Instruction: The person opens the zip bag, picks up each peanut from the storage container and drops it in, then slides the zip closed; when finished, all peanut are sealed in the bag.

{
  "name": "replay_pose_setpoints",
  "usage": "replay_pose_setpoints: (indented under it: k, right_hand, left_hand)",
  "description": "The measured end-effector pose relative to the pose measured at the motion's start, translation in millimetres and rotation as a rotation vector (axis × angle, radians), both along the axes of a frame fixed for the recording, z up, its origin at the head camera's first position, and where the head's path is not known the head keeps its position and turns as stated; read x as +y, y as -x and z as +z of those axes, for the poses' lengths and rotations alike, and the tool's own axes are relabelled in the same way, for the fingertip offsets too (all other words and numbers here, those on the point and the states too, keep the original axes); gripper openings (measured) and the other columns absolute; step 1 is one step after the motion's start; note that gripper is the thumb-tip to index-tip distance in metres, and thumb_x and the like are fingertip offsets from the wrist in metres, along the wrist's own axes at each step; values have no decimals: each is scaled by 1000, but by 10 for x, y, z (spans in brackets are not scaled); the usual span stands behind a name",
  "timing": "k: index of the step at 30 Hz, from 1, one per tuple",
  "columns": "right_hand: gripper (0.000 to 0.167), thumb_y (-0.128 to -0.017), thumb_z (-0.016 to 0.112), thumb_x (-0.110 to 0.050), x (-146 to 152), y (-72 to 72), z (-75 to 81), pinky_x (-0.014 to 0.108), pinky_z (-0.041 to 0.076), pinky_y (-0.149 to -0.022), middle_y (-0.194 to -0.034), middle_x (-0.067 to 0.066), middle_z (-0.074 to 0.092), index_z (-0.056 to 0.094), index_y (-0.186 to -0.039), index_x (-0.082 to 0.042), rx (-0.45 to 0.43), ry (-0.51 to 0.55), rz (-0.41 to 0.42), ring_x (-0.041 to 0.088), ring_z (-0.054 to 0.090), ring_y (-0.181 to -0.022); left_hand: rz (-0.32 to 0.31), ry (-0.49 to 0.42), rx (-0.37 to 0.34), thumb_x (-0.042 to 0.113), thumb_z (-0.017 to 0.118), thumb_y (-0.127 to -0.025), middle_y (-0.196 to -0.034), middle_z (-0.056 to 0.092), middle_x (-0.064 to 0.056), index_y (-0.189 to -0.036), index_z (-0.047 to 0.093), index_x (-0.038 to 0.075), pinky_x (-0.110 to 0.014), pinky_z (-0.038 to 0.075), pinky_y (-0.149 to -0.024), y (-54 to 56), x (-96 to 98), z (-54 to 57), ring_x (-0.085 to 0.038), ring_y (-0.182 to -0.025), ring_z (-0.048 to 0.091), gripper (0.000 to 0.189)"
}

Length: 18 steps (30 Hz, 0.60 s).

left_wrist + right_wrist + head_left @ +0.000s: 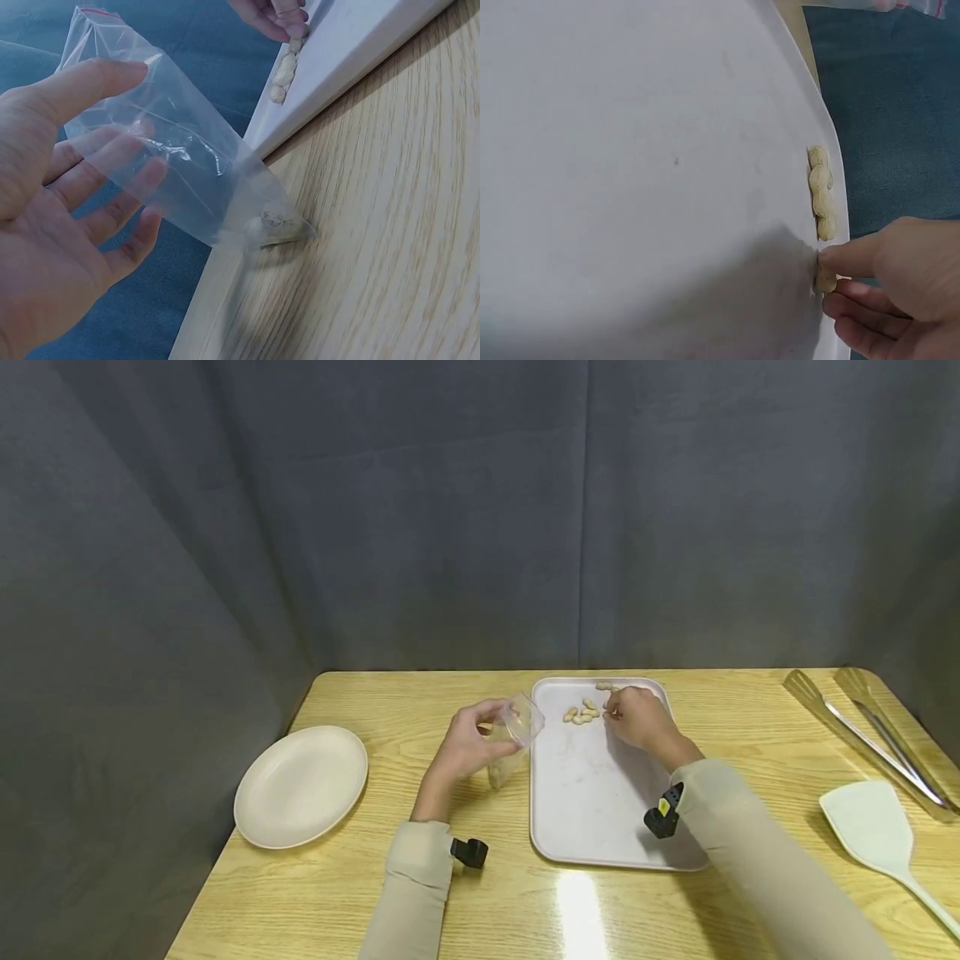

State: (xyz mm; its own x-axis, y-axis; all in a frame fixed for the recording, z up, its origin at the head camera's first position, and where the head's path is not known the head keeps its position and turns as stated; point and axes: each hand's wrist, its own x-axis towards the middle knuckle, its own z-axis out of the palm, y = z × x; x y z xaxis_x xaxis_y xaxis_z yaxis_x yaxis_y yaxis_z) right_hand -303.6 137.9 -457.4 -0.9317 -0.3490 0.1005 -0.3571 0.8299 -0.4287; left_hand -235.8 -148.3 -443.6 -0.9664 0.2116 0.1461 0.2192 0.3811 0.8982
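My left hand (467, 742) holds a clear plastic zip bag (191, 154) over the wood beside the tray's left edge, thumb on one side and fingers spread behind it. Something pale, peanut-like (276, 225) lies in the bag's bottom corner, blurred by the plastic. Over the far part of the white tray (585, 802), my right hand (639, 718) pinches a peanut (826, 280) between thumb and fingers, close to the tray surface. Several more unshelled peanuts (581, 715) lie just left of those fingers, and another peanut (603, 686) is by the far rim.
A round cream plate (302, 787) sits at the table's left. To the right are metal tongs (873, 743) and a pale green spatula (870, 827). A dark grey curtain (435, 527) hangs behind the wooden table (510, 910).
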Motion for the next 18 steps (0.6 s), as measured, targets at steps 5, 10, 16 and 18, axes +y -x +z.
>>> replay_pose_setpoints:
  k: [5, 10, 16, 18]
  right_hand:
    - [11, -85, 68, 1, 11, 8, -45, 43, 53, -71, -90, 17, 72, 74, -93, 6, 17, 1, -19, 28, 65, -78]
    - [8, -85, 68, 2, 29, -1, -76, 41, 52, -68, -85, 15, 71, 74, -90, 5, 13, 12, -24, 27, 63, -75]
    - [7, -85, 70, 2, 40, -5, -66, 38, 51, -65, -87, 15, 71, 73, -90, 5, 7, 17, -28, 25, 62, -74]
    - [6, -85, 71, 1, 37, -7, -51, 38, 51, -65, -86, 15, 71, 73, -89, 5, 13, 15, -22, 25, 62, -73]
  left_hand:
    - [9, -1, 5, 6, 81, -77, -117, 68, -7, -133, 61, 1, -43, 48, -92, 0, 5, -6, -23, -107, 60, 59]
    - [5, -5, -4, 7, 81, -77, -117, 69, -6, -132, 61, 2, -42, 48, -92, -12, 17, 10, -22, -107, 61, 58]
    - [1, -10, -3, 8, 81, -77, -118, 69, -4, -132, 62, 5, -43, 48, -93, -18, 17, -2, -22, -108, 61, 58]
    - [-2, -20, -2, 8, 82, -77, -118, 69, -6, -132, 62, 4, -46, 47, -94, -16, 13, -13, -23, -109, 61, 58]
